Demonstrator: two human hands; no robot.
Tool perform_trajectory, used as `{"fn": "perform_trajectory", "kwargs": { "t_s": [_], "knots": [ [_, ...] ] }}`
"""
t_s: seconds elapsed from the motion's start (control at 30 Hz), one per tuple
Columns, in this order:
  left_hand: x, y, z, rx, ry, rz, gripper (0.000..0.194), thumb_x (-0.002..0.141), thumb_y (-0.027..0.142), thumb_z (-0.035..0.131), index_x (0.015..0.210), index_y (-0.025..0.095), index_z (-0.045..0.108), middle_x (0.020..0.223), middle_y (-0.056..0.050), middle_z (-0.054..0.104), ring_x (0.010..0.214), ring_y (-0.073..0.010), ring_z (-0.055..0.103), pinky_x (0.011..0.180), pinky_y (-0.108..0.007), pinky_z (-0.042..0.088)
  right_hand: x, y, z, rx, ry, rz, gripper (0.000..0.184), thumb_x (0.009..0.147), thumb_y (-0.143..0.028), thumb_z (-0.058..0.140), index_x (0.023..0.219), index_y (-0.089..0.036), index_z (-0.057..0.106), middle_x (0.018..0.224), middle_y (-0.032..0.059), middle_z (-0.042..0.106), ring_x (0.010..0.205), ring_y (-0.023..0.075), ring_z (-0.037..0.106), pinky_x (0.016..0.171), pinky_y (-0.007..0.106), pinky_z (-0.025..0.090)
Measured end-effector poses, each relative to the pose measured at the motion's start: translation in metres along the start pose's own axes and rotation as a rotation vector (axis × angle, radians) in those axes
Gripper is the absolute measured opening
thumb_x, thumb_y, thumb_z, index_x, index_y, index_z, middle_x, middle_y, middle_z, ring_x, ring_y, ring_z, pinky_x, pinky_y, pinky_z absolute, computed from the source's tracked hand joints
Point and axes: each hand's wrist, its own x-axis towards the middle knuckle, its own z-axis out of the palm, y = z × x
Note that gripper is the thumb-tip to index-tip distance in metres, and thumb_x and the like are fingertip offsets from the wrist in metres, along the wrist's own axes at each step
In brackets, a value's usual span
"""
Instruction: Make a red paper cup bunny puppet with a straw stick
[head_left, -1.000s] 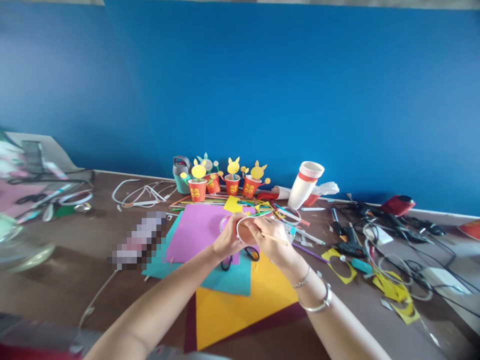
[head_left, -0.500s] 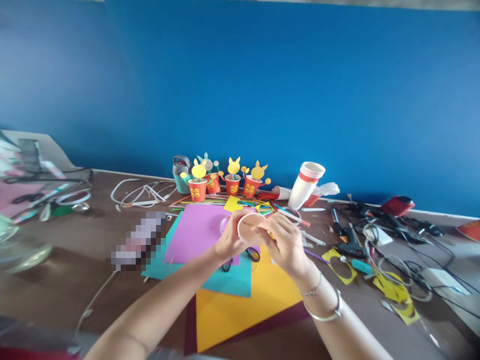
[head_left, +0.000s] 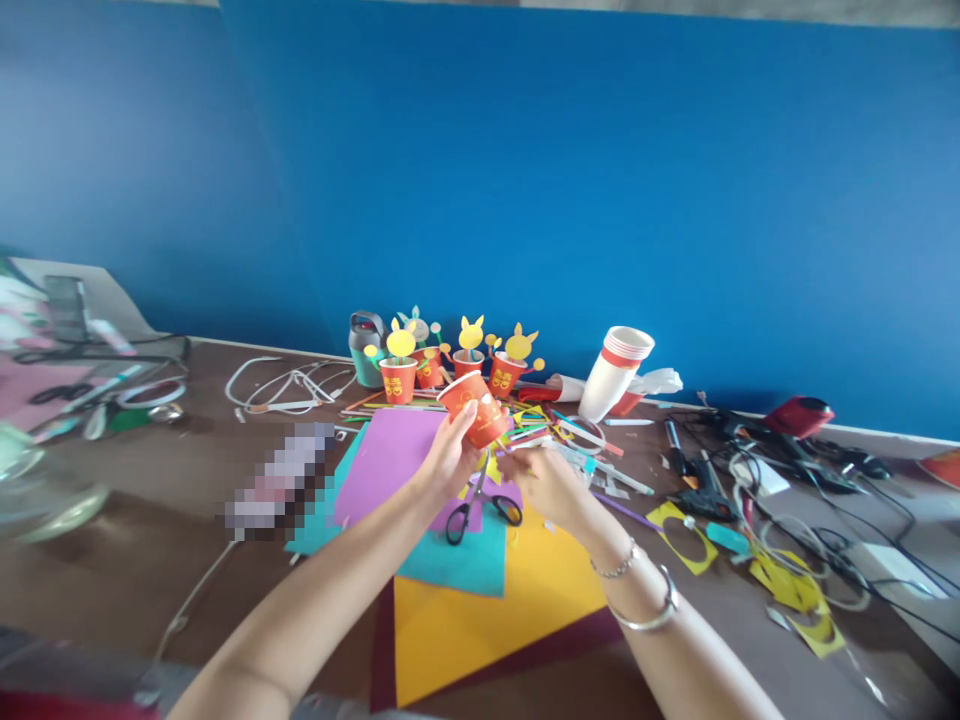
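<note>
My left hand (head_left: pixel 450 455) is closed round a red paper cup (head_left: pixel 484 415) with a white rim. The cup is tilted, its printed side and base towards me. Just below and right of the base is my right hand (head_left: pixel 544 482), its fingers bent and pressed together; what they hold, if anything, is hidden. Beneath the hands, scissors (head_left: pixel 478 492) with black handles lie spread on purple paper (head_left: pixel 386 455) and teal paper (head_left: pixel 465 565). Orange paper (head_left: pixel 480 635) lies under these sheets.
Red cups (head_left: pixel 397 382) bearing yellow paper figures stand along the blue wall, beside a grey-green bottle (head_left: pixel 365 350). A leaning stack of white cups (head_left: pixel 615 372) is to the right. Further right lie a glue gun (head_left: pixel 705 490), cables and yellow paper scraps (head_left: pixel 795 585).
The cup has turned from its open mouth facing me to its side and base. My right hand has moved from the cup's mouth down to beside its base.
</note>
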Motion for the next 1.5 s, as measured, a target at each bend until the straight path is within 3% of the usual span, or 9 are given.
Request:
{"fn": "perform_trajectory", "kwargs": {
  "t_s": [0.13, 0.27, 0.33, 0.5, 0.67, 0.87, 1.1, 1.3, 1.5],
  "knots": [
    [0.017, 0.012, -0.010, -0.123, 0.135, 0.036, 0.022, 0.083, 0.032, 0.071, 0.096, 0.016, 0.066, 0.084, -0.003, 0.074, 0.073, -0.0145, 0.071, 0.067, -0.023, 0.057, -0.003, -0.001, -0.004, 0.156, -0.135, 0.115, 0.040, 0.097, -0.036, 0.043, 0.065, -0.019, 0.060, 0.062, 0.0055, 0.068, 0.056, 0.0174, 0.063, 0.057, 0.028, 0.046],
    [0.041, 0.040, -0.034, -0.220, 0.378, 0.177, 0.017, 0.095, 0.033, 0.054, 0.094, 0.019, 0.064, 0.076, 0.000, 0.072, 0.068, -0.0137, 0.070, 0.071, -0.027, 0.060, -0.015, -0.005, -0.034, 0.331, -0.237, 0.154, 0.051, 0.094, -0.054, 0.043, 0.064, -0.018, 0.061, 0.058, 0.0053, 0.064, 0.056, 0.0159, 0.062, 0.057, 0.028, 0.047],
    [0.049, 0.050, -0.045, -0.235, 0.411, 0.191, 0.020, 0.097, 0.035, 0.049, 0.093, 0.020, 0.062, 0.078, 0.001, 0.072, 0.069, -0.0125, 0.070, 0.072, -0.025, 0.060, -0.019, -0.006, -0.047, 0.390, -0.207, 0.145, 0.055, 0.091, -0.063, 0.044, 0.068, -0.017, 0.063, 0.059, 0.0047, 0.062, 0.056, 0.0150, 0.060, 0.057, 0.027, 0.047],
    [0.049, 0.049, -0.052, -0.267, 0.266, 0.152, 0.023, 0.090, 0.039, 0.060, 0.103, 0.021, 0.063, 0.081, -0.001, 0.072, 0.073, -0.0156, 0.072, 0.070, -0.027, 0.061, -0.019, 0.001, -0.051, 0.272, -0.066, 0.119, 0.056, 0.092, -0.063, 0.042, 0.081, -0.015, 0.068, 0.052, -0.0025, 0.047, 0.048, 0.0114, 0.045, 0.047, 0.026, 0.036],
    [0.042, 0.041, -0.043, -0.249, 0.237, 0.094, 0.029, 0.089, 0.040, 0.060, 0.110, 0.019, 0.062, 0.077, -0.002, 0.072, 0.071, -0.0170, 0.072, 0.066, -0.028, 0.062, -0.014, 0.000, -0.041, 0.093, -0.061, -0.015, 0.039, 0.097, -0.043, 0.042, 0.078, -0.018, 0.063, 0.052, -0.0056, 0.037, 0.047, 0.0100, 0.034, 0.043, 0.026, 0.025],
    [0.040, 0.039, -0.038, -0.207, 0.217, 0.107, 0.034, 0.088, 0.044, 0.063, 0.112, 0.021, 0.062, 0.078, -0.001, 0.072, 0.066, -0.0157, 0.071, 0.059, -0.025, 0.059, -0.016, -0.007, -0.035, 0.024, -0.092, -0.044, 0.038, 0.099, -0.036, 0.042, 0.065, -0.020, 0.050, 0.054, -0.0039, 0.043, 0.051, 0.0111, 0.041, 0.049, 0.027, 0.028],
    [0.040, 0.036, -0.036, -0.215, 0.244, 0.088, 0.034, 0.085, 0.045, 0.066, 0.108, 0.020, 0.062, 0.076, 0.000, 0.071, 0.066, -0.0146, 0.070, 0.062, -0.025, 0.059, -0.014, -0.009, -0.031, 0.034, -0.092, -0.034, 0.039, 0.098, -0.034, 0.043, 0.061, -0.021, 0.042, 0.052, -0.0049, 0.039, 0.049, 0.0110, 0.039, 0.049, 0.026, 0.028],
    [0.039, 0.036, -0.035, -0.199, 0.215, 0.124, 0.033, 0.086, 0.044, 0.066, 0.108, 0.021, 0.062, 0.078, 0.000, 0.072, 0.066, -0.0148, 0.070, 0.063, -0.026, 0.060, -0.012, -0.005, -0.031, 0.011, -0.059, -0.050, 0.042, 0.097, -0.033, 0.045, 0.056, -0.020, 0.044, 0.050, -0.0053, 0.036, 0.048, 0.0099, 0.033, 0.048, 0.027, 0.026],
    [0.038, 0.038, -0.035, -0.200, 0.210, 0.135, 0.036, 0.086, 0.048, 0.064, 0.110, 0.021, 0.062, 0.077, -0.001, 0.071, 0.064, -0.0159, 0.070, 0.057, -0.025, 0.059, -0.013, -0.003, -0.032, 0.027, -0.047, -0.079, 0.042, 0.097, -0.038, 0.045, 0.062, -0.019, 0.057, 0.049, -0.0039, 0.042, 0.048, 0.0113, 0.037, 0.047, 0.027, 0.029]
  ]
}}
